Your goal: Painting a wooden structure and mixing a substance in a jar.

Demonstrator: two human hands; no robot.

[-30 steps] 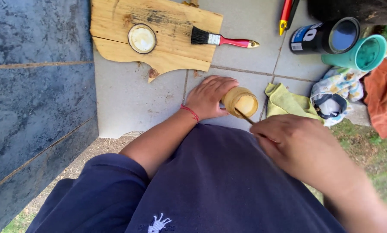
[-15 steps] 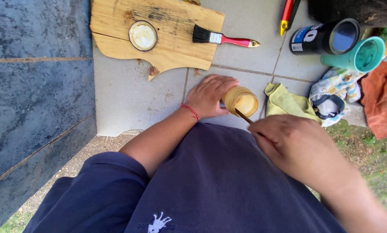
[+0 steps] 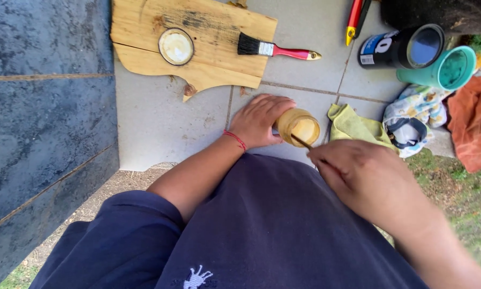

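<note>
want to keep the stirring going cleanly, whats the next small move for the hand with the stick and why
Probably push the thin stick deeper into the open jar: only its tip sits at the rim, over the pale yellow contents. The right hand pinches its other end, and the left hand already wraps the jar's side to steady it on the tile.

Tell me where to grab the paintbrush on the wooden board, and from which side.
Grip the paintbrush by its red handle, coming from above at the right end. It lies flat, bristles on the wooden board, while the handle overhangs onto bare tile with nothing beside it. That probably keeps fingers off the bristles.
</note>
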